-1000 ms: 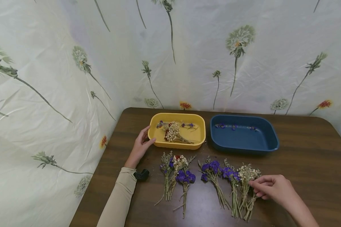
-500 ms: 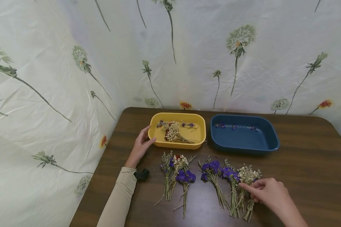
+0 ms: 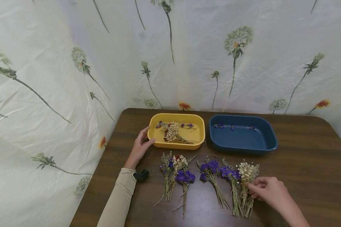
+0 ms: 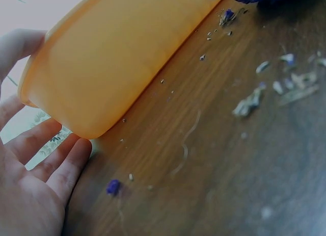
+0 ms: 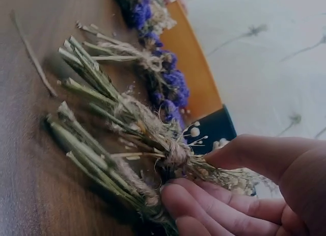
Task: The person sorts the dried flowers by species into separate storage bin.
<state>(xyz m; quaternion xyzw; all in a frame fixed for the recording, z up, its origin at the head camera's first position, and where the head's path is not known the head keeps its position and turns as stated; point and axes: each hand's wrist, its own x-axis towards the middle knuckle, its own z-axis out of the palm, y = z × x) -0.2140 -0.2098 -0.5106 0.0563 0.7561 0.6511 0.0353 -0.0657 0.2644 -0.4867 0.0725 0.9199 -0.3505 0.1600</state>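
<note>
In the head view my right hand (image 3: 268, 190) pinches a dried bouquet (image 3: 248, 171) of small white flowers, at the right end of a row of bouquets. The right wrist view shows the thumb and fingers closing round its stems, just above a twine knot (image 5: 178, 150). Beneath that hand lies another tied bundle (image 5: 97, 159), its flower end mostly hidden. My left hand (image 3: 140, 145) rests against the left end of a yellow tray (image 3: 176, 146), its fingers loosely spread along the corner wall in the left wrist view. White, red and purple dried flowers lie inside that tray.
A blue tray (image 3: 241, 138) with a few purple flowers stands right of the yellow one. Purple-flowered bouquets (image 3: 211, 167) lie left of my right hand, and another group (image 3: 185, 177) lies before the yellow tray. Plant crumbs (image 4: 249, 101) litter the brown table.
My right hand has moved a little left and taken the white bouquet between thumb and fingers; the bouquet has shifted slightly. My left hand stays at the yellow tray.
</note>
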